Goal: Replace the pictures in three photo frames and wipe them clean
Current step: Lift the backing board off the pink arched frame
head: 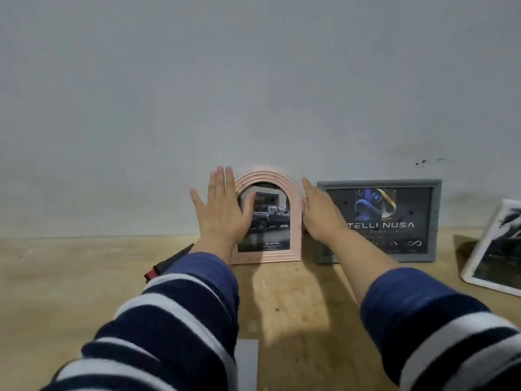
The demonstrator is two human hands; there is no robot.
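both hands, left (222,210) and right (320,214), flat, fingers straight, flanking upright pink frame (294,221) at 12 o'clock; uneven push may topple it onto surface (84,277).

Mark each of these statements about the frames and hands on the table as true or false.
1. The pink arched frame stands upright against the wall. True.
2. The left hand is curled in a tight grip round a cloth. False: its fingers are straight, at the arched frame's left edge, holding nothing.
3. The grey frame stands to the right of the arched frame. True.
4. The arched frame holds a picture of a flower. False: it shows a dark pickup truck.
5. The right hand rests on the white frame. False: it is at the arched frame's right edge.
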